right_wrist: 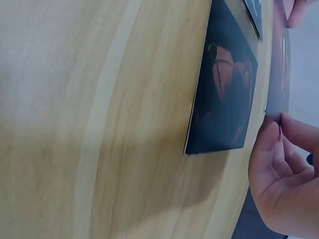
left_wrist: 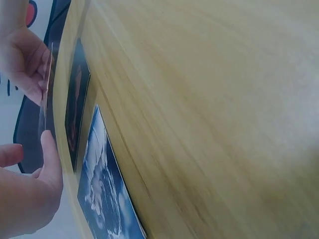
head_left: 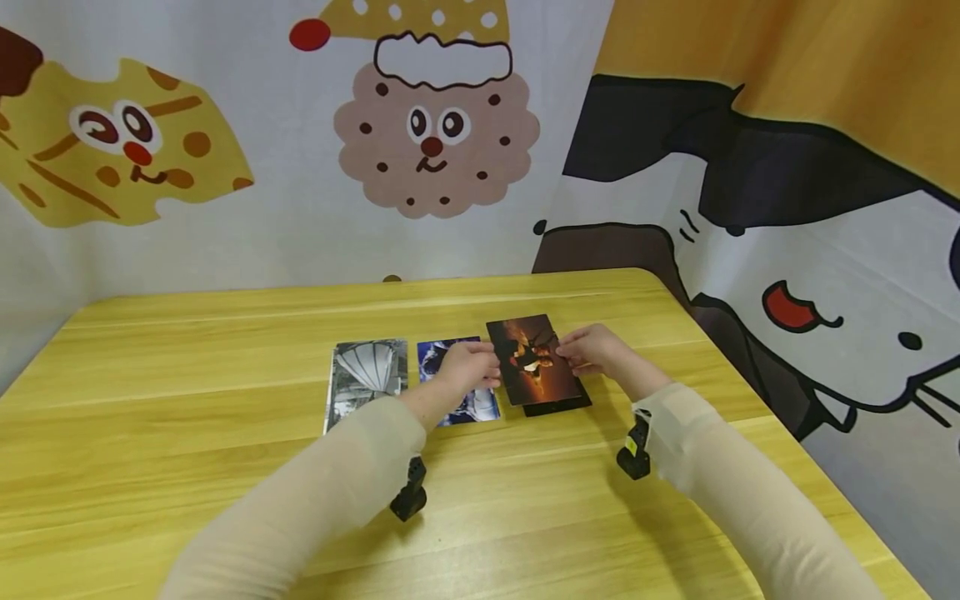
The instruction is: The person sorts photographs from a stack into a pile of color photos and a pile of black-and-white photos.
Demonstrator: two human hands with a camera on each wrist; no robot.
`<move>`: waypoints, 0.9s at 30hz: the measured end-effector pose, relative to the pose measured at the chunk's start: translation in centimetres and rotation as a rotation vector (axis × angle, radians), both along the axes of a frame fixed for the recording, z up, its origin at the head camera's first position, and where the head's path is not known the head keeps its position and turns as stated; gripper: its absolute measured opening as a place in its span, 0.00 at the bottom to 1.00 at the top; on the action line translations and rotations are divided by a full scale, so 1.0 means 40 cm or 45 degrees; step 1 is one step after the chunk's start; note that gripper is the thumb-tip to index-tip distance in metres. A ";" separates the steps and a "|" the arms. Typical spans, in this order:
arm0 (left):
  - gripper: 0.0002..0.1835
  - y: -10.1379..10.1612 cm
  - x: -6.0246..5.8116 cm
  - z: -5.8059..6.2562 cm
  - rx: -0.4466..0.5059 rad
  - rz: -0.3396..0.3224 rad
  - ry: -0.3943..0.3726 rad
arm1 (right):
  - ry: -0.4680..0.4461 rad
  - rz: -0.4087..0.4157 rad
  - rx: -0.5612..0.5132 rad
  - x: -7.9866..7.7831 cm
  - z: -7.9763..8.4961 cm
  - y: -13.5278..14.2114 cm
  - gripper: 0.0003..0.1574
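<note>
Raised just above the table is a dark picture card [head_left: 534, 360] with a glowing orange image. My right hand [head_left: 594, 350] pinches its right edge between thumb and fingers, plainest in the right wrist view. On the opposite edge, my left hand [head_left: 468, 368] touches the card with a fingertip; its thumb stands apart in the left wrist view. Beneath the raised card lies another dark card [right_wrist: 224, 89], mostly covered in the head view. A blue-and-white picture card [left_wrist: 104, 184] lies to its left, partly hidden by my left hand in the head view.
Farther left on the wooden table [head_left: 187, 450] lies a grey picture card [head_left: 367, 375], which seems to be on top of another. A cartoon-printed curtain [head_left: 262, 242] hangs behind the table and along its right side. Each wrist carries a small black camera.
</note>
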State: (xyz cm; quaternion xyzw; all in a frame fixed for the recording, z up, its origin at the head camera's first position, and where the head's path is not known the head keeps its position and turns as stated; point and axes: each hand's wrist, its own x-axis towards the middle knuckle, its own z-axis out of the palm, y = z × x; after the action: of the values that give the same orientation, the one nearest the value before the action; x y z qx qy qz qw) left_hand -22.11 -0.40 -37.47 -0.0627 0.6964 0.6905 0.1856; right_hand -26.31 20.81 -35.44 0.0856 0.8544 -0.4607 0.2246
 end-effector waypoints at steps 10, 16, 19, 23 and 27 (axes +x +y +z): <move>0.26 -0.013 -0.003 -0.008 -0.064 -0.115 -0.037 | 0.023 -0.049 0.049 -0.005 -0.019 0.026 0.25; 0.24 -0.063 -0.010 -0.002 -0.123 0.003 0.014 | 0.036 -0.023 0.055 0.000 -0.021 0.014 0.26; 0.24 -0.097 -0.009 0.000 -0.170 0.062 0.046 | 0.026 0.004 0.023 0.004 -0.018 -0.012 0.26; 0.24 -0.134 -0.008 -0.006 -0.268 0.117 0.062 | 0.029 0.041 -0.023 0.009 -0.017 -0.048 0.26; 0.24 -0.158 -0.005 -0.017 -0.358 0.164 0.068 | 0.022 0.067 -0.059 0.009 -0.024 -0.083 0.25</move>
State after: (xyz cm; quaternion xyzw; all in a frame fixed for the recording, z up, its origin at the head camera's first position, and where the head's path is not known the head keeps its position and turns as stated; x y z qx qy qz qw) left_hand -22.30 -6.72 -38.13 -0.1143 0.7854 0.5980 0.1119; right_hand -25.96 17.48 -36.39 0.0540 0.8473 -0.4751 0.2312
